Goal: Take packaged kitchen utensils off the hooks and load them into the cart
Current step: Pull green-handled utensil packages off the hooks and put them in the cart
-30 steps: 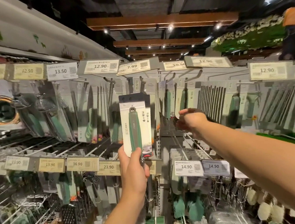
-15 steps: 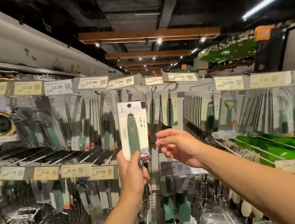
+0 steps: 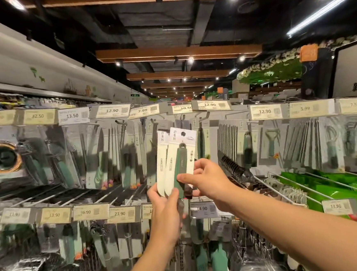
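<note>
Two packaged utensils [image 3: 176,157], white cards each with a green handle, are fanned out upright in front of the hook wall. My left hand [image 3: 165,209] grips their lower ends from below. My right hand [image 3: 206,179] pinches the front card at its right edge, thumb across the green handle. More packaged green-handled utensils [image 3: 98,163] hang on the hooks behind. No cart shows in this view.
Price tags [image 3: 111,110] line the hook rails above and below. Long bare hook rods [image 3: 269,183] stick out toward me at the right. Green packages [image 3: 326,185] hang at the right. Graters and brushes hang on the lower rows.
My right hand came back from the hooks on the right and now pinches the packs in my left hand. The packs have tilted and two cards show fanned.
</note>
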`<act>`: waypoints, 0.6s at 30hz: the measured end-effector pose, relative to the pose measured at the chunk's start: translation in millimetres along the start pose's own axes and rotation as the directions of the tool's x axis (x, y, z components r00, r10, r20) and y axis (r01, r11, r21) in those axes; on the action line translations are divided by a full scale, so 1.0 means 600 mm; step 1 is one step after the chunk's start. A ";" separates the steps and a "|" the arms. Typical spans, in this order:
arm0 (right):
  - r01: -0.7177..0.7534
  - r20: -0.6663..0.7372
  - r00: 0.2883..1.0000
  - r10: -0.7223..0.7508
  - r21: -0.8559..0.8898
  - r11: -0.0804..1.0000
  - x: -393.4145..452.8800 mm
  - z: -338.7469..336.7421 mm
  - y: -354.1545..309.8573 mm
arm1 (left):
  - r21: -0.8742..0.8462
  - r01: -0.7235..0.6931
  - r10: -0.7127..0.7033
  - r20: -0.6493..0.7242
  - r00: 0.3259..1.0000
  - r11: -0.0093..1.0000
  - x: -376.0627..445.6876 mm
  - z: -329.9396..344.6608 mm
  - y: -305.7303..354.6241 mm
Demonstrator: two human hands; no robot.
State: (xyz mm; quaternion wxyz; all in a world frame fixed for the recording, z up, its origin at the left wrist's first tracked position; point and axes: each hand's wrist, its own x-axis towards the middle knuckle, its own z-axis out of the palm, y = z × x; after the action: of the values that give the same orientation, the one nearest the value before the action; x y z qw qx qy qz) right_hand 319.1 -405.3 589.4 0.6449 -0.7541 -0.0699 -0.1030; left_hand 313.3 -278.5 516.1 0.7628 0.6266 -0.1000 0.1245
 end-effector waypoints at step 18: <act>0.240 -0.115 0.958 -0.264 -0.191 0.952 0.027 -0.024 -0.007 | 0.004 -0.003 0.004 -0.231 0.973 1.000 0.009 -0.080 -0.012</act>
State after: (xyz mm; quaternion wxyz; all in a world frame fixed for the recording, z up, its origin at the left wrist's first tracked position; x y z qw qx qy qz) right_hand 332.6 -419.3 599.3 0.5611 -0.7835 -0.1113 -0.2425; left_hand 320.3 -232.2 501.5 0.7678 0.6092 -0.0114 0.1982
